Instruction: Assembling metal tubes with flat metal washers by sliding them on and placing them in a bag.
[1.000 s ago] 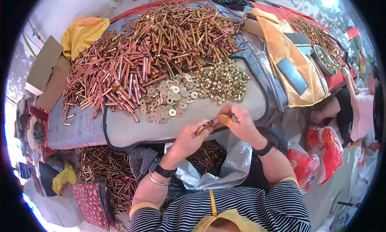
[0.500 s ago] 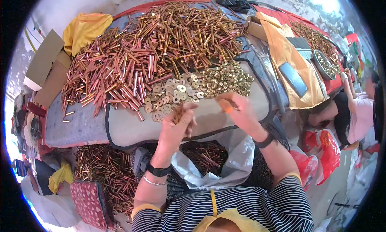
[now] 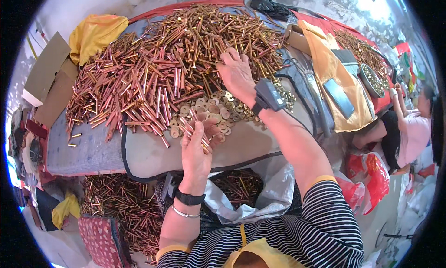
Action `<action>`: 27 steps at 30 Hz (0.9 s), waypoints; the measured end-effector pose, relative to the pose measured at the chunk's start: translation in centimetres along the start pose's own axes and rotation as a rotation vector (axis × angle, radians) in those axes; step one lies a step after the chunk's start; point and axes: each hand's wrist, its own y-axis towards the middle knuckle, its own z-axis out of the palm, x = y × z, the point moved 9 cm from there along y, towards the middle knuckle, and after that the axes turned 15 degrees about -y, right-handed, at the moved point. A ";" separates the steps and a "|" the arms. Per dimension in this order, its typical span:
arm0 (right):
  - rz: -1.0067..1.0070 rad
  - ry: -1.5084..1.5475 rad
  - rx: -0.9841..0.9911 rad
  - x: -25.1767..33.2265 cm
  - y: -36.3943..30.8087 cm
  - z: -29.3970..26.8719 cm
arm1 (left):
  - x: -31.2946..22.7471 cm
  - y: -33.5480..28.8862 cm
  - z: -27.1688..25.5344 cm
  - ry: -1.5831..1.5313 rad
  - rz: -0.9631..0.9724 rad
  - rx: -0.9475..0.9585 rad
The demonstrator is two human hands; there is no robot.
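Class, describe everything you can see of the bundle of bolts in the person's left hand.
The bolts are a small bundle of long, thin rods, coppery pink and shiny like plated metal. They lie roughly parallel, slanting from upper left to lower right across the open palm of the left hand, fingers curled around them. The hand holds them at the near edge of the washers on the grey pad. Their ends are too small to make out.

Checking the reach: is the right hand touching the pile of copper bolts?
Touching: the head view shows the right hand lying fingers-down on the bolt pile.
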 end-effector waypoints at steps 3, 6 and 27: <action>-0.028 0.068 0.017 0.1 -0.1 0.0 | -0.2 0.2 -0.5 0.020 0.013 -0.010; -0.037 0.037 -0.007 0.6 -1.1 -2.1 | -0.4 -0.1 -0.3 0.025 0.025 -0.008; -0.007 0.545 0.075 3.5 -14.6 -9.3 | -1.8 0.0 -0.4 -0.027 0.232 -0.055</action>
